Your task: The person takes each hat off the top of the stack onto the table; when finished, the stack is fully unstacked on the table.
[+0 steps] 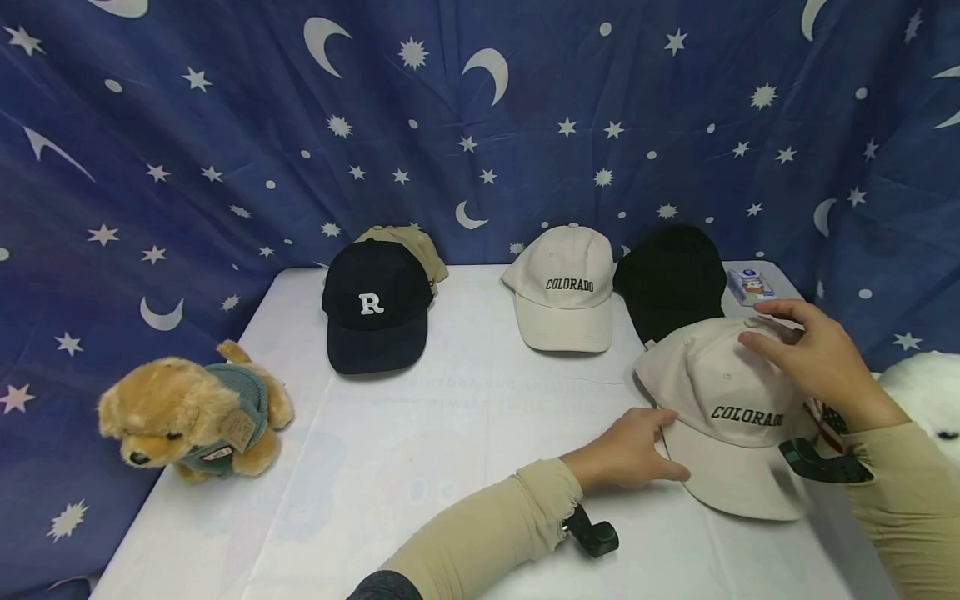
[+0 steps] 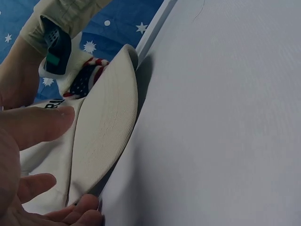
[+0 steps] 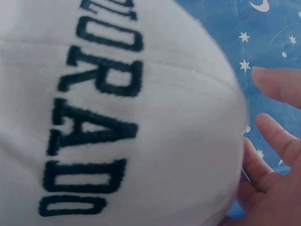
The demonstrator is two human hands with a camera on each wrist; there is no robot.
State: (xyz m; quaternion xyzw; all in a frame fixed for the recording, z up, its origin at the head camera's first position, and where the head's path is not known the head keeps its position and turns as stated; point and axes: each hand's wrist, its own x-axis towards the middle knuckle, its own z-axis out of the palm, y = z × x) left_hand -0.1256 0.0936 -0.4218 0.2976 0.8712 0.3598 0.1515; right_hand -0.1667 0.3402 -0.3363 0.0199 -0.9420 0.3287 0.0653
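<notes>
Framing cap [image 1: 723, 379] edges, hands [image 1: 626, 450] [image 1: 821, 358], tabletop [image 1: 472, 358] room leftward

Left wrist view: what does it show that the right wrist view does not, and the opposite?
Only the left wrist view shows the left hand, the table, a sleeve and a flag-patterned cloth. Only the right wrist view shows the right fingers and a crescent moon. Both share the cap, its lettering incomplete, and the starry curtain.
</notes>
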